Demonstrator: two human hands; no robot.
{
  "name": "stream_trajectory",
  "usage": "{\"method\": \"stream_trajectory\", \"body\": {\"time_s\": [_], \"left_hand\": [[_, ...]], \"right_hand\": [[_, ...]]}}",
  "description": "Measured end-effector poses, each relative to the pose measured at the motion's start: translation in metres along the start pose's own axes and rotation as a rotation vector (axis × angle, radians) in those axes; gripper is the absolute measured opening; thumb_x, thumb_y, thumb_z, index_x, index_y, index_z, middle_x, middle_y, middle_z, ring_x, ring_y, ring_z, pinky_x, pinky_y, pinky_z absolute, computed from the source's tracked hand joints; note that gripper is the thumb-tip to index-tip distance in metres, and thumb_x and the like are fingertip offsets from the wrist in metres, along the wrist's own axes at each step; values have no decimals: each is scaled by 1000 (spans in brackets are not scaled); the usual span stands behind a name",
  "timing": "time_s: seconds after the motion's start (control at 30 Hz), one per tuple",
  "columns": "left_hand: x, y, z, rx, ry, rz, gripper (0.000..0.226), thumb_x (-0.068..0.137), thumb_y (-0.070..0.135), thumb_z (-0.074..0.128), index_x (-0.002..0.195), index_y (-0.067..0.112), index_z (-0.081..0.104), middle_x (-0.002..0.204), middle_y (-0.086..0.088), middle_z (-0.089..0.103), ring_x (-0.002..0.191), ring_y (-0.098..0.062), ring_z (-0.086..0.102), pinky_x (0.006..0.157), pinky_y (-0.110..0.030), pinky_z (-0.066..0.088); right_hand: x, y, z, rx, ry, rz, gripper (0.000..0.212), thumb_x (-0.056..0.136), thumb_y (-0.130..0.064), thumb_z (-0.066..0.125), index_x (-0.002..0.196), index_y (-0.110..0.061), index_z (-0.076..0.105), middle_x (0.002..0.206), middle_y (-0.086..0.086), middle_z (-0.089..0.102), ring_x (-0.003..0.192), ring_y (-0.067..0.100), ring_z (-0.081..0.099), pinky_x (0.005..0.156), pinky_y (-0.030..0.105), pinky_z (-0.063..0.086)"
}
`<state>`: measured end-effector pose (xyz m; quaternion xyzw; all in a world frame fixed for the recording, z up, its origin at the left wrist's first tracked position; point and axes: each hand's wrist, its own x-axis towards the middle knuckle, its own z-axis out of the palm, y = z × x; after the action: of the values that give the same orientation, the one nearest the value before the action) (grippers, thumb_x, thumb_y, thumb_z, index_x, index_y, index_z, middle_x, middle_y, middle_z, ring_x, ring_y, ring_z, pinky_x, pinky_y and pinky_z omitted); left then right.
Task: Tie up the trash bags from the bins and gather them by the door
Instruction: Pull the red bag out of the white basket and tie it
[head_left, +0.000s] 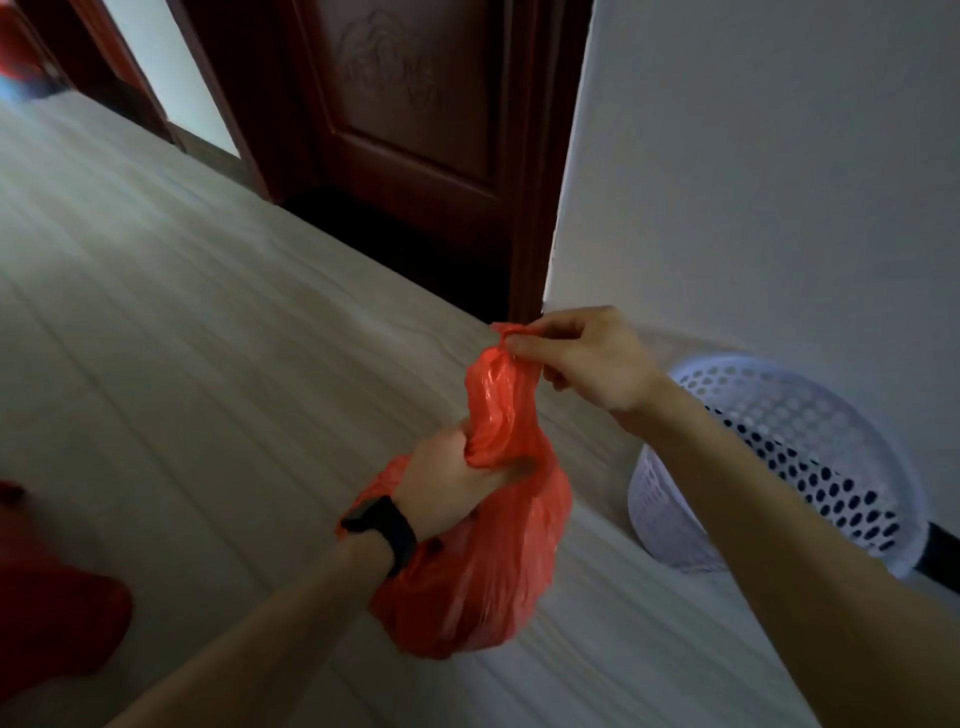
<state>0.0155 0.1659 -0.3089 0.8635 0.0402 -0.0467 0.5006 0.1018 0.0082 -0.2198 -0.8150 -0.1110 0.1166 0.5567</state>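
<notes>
While your left hand (447, 478) curls its fingers round the gathered neck of the red trash bag (478, 571), your right hand (587, 358) pinches the tip of the bag's twisted top between thumb and fingers (524, 344). You hold the bag in the air above the pale floor (182, 338), near the white perforated bin (665, 499) against the wall (753, 182) and the dark wooden door (405, 130). A black watch (384, 530) sits on your left wrist.

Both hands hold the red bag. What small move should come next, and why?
Probably loop the stretched end around the neck to start a knot. The right hand pinches the top of the red bag, pulled upward; the left hand grips its neck; no knot shows yet.
</notes>
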Motion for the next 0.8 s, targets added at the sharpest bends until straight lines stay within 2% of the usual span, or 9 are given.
{"method": "stream_trajectory", "body": {"time_s": [0.07,0.17,0.23,0.3,0.37,0.43,0.53,0.6,0.8], "left_hand": [[7,-1,-2,28,-2,0,46,72,61,72,71,15,66,58,12,63,58,3,58,61,-26,44],[13,2,-10,-101,10,-55,28,81,42,76,77,15,73,65,4,70,60,-5,65,58,-25,48],[18,3,-14,-227,28,-127,21,81,36,78,79,15,73,67,5,73,62,-5,68,57,-20,50],[24,4,-16,-288,41,-155,21,79,34,80,68,20,69,55,13,66,52,-1,62,53,-14,44],[32,2,-17,-299,44,-151,28,76,39,81,56,27,65,49,15,58,47,-2,54,52,-17,40],[37,3,-21,-300,-3,-137,35,77,40,80,51,29,59,46,14,51,43,-3,47,52,-19,37],[38,0,-34,-228,-92,-147,39,81,41,76,46,33,60,44,16,49,42,0,47,52,-18,37],[38,-5,-42,-192,-122,-157,43,82,43,75,43,34,58,44,15,46,42,-1,44,50,-17,37],[42,-16,-50,-205,-152,-169,37,84,42,72,60,24,50,49,12,46,45,-4,44,49,-14,38]], "right_hand": [[0,-2,-3,60,17,-21,9,83,-23,75,80,-15,78,67,6,68,54,10,51,55,30,43],[-8,12,3,191,94,-17,9,85,-26,72,89,-20,76,76,-3,72,63,6,57,59,25,45],[-21,39,19,171,160,29,40,76,-46,70,112,-28,69,106,-8,71,92,5,62,81,30,49],[-38,72,40,-74,53,88,85,67,-68,66,142,-38,44,150,-6,44,137,14,40,113,43,34],[-48,97,61,-346,-122,86,105,66,-76,61,154,-42,15,165,-10,11,151,14,6,122,45,12],[-48,111,76,-430,-140,-1,101,69,-77,56,154,-43,13,165,-13,11,151,12,4,122,44,11],[-39,122,90,-453,-27,-226,67,87,-60,49,145,-29,43,149,-4,48,141,20,37,113,49,32],[-37,128,95,-455,-19,-370,50,94,-48,49,134,-19,53,134,2,60,125,20,51,104,45,42],[-35,132,103,-546,61,-475,35,100,-34,40,128,-14,49,102,8,66,85,23,61,73,32,47]]}}
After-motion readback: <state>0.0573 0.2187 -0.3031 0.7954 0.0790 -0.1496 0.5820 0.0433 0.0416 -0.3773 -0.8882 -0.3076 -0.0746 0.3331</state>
